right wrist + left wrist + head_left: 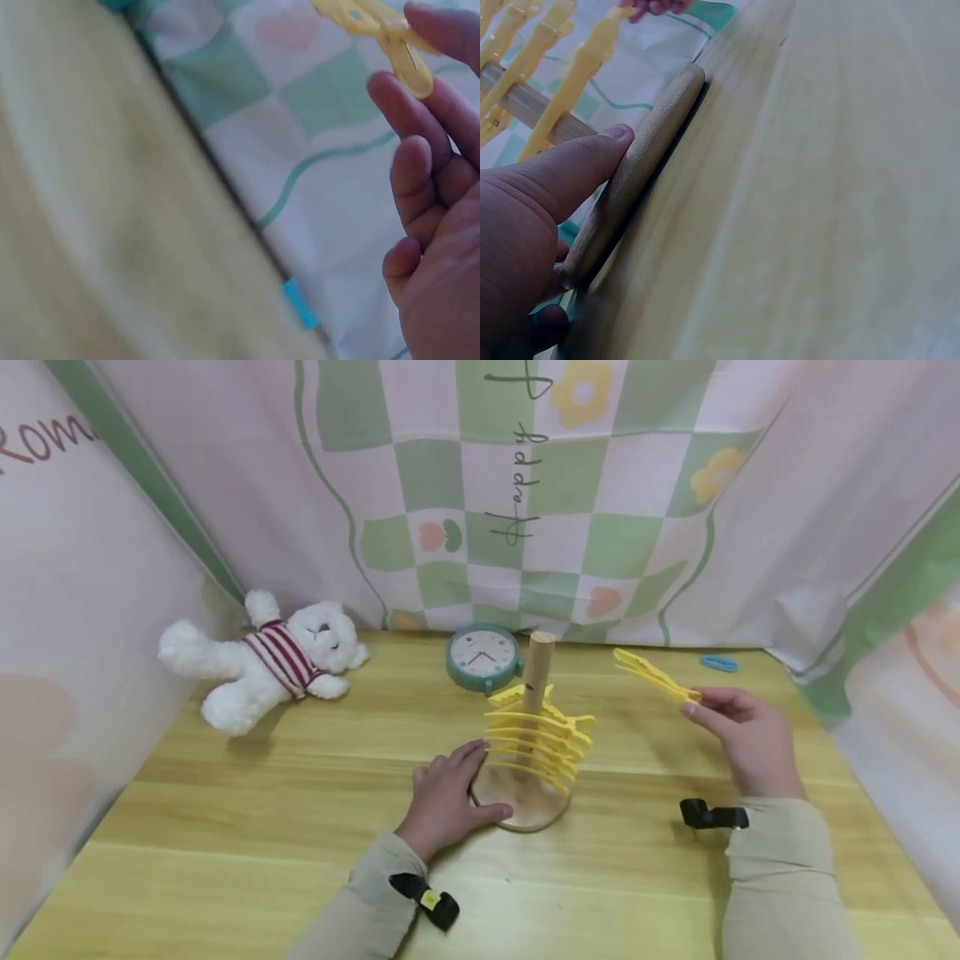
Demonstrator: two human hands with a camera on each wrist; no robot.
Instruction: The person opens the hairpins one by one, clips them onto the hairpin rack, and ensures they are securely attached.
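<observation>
A wooden stand with a round base and an upright pole is in the middle of the table. Several yellow clothes pegs are stacked around the pole. My left hand grips the near left edge of the base; in the left wrist view its thumb lies on the rim, with fingertips at the lower edge. Over the table's right side, my right hand pinches one yellow clothes peg by its handle end between thumb and fingers. The peg's long jaws point up and left, towards the stand.
Behind the stand lies a green round clock. A white plush bear in a striped shirt lies at the back left. Near the back right edge is a small blue clip. A patterned curtain borders the table's back.
</observation>
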